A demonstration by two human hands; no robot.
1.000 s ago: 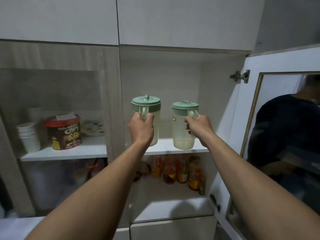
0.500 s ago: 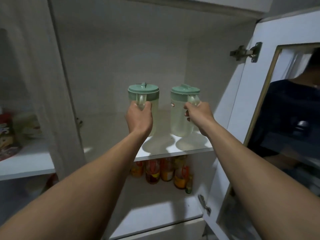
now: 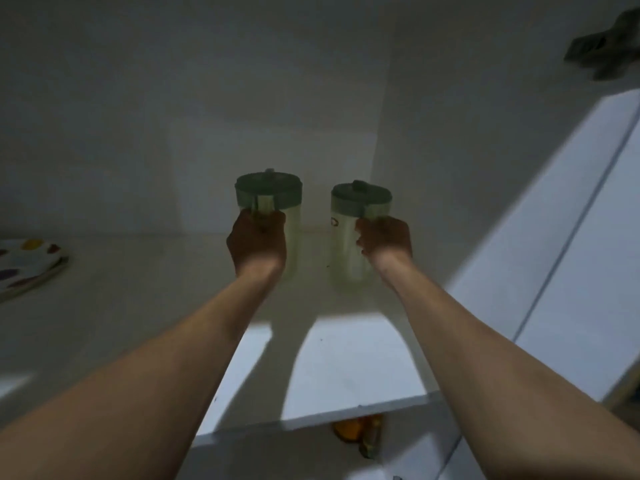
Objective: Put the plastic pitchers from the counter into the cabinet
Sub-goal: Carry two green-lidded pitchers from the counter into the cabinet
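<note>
Your left hand (image 3: 257, 244) and right hand (image 3: 385, 241) each grip the handle of a pale, translucent plastic pitcher capped with a round green lid, both held deep inside the dim upper compartment of the white cabinet (image 3: 104, 98). The left pitcher (image 3: 273, 206) sits slightly higher in the frame than the right pitcher (image 3: 349, 244); both stand upright, side by side but apart, close to the back wall. Their bases are at the level of the white shelf (image 3: 346, 375), though the shadow makes it hard to tell whether they rest on it or hang just above. The right pitcher carries a small dark mark on its side, too blurred to read. Each lid has a small knob on top and a pale strip where the handle joins.

Off to the far left, a white plate with coloured spots (image 3: 24, 268) lies on the same shelf, well apart from your hands. At the upper right corner a metal hinge (image 3: 602, 50) shows, and below it the open white cabinet door (image 3: 571, 254) catches the light. Under the shelf's front edge, orange-topped bottles (image 3: 360, 433) peek out from the lower level. Your forearms stretch across the shelf, with a bright patch of it showing between them.
</note>
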